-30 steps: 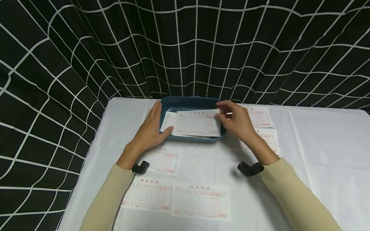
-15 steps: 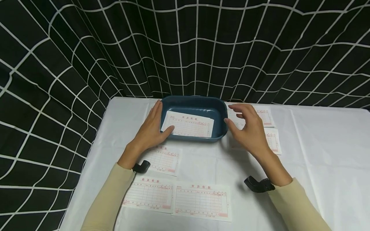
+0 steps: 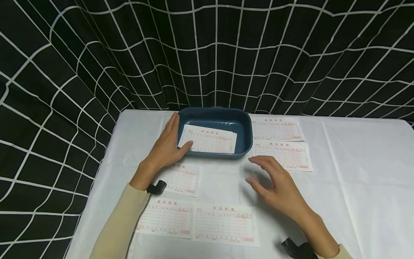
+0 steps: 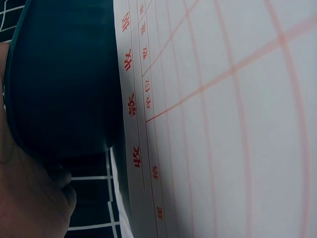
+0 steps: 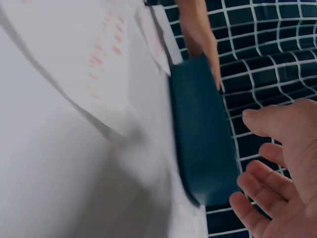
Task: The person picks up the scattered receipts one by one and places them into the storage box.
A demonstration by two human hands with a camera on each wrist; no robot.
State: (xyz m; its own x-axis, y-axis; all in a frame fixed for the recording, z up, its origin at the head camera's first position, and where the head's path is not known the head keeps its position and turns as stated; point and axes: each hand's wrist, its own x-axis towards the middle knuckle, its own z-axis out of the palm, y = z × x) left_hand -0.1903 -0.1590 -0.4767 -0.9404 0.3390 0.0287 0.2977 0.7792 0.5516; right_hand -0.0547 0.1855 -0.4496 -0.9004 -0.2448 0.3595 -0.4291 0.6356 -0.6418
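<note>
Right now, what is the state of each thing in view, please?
Blue bin: upright, lidless.
Bin slips: overlapping, printed side up.
Loose slips: flat, printed side up.
Left hand: fingers straight, against bin.
Right hand: empty, fingers parted.
Tablecloth: spread, creased.
Curtain: hanging, rippled.

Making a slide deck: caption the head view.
Left hand rests against a blue tray holding printed slips; right hand hovers empty.

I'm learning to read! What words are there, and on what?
"收款收据": on front slips, right slips, top slip in blue tub, close-up slip in left wrist view.
"单位": on that close-up slip.
Other print: too small or blurred to read.
</note>
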